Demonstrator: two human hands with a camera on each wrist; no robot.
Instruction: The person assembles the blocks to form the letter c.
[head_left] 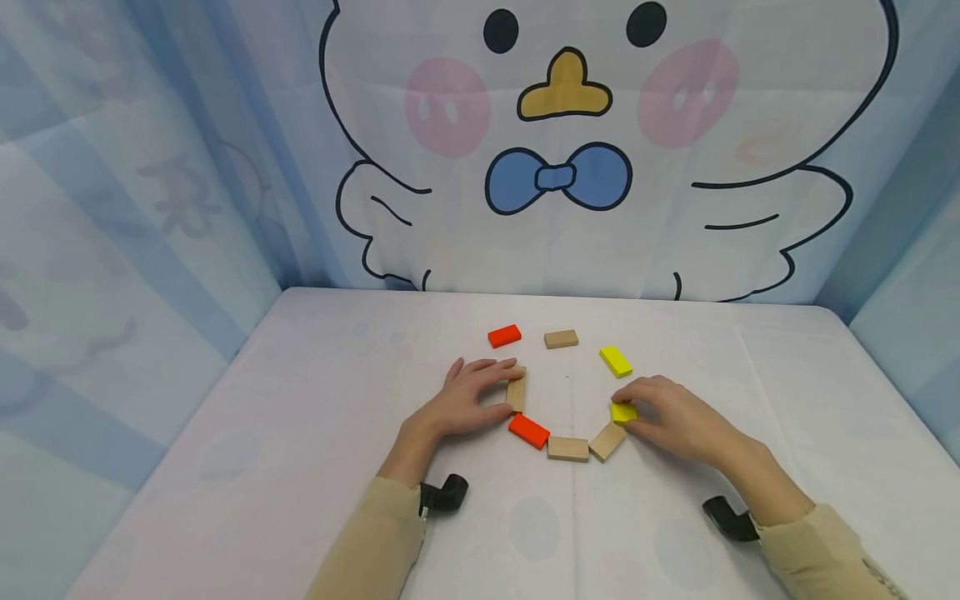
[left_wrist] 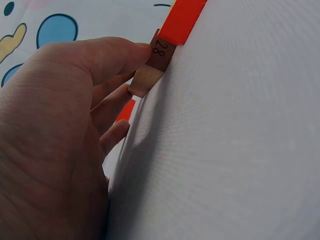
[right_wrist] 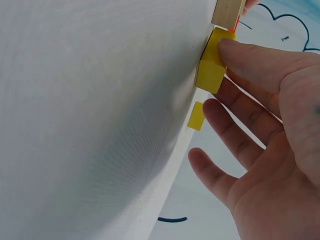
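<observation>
My left hand point(head_left: 468, 400) holds a plain wooden block point(head_left: 516, 393) between thumb and fingers at its two ends. In the left wrist view this wooden block point(left_wrist: 148, 80) lies on the tabletop, a "28" marked on its side, its end against a red block point(left_wrist: 181, 22). On the other side, my right hand point(head_left: 678, 417) pinches a yellow block point(head_left: 621, 413) with thumb and fingers. The right wrist view has this yellow block point(right_wrist: 214, 62) low at the table surface, close to a wooden block point(right_wrist: 227, 12). The right hand's other fingers are spread.
Nearer me, a red block point(head_left: 529, 431) and two wooden blocks, one flat point(head_left: 567, 449) and one slanted point(head_left: 607, 442), curve between the hands. Farther back lie another red block point(head_left: 505, 336), a wooden block point(head_left: 561, 339) and a yellow block point(head_left: 616, 361). A patterned curtain point(head_left: 450, 233) stands behind the table point(head_left: 262, 433).
</observation>
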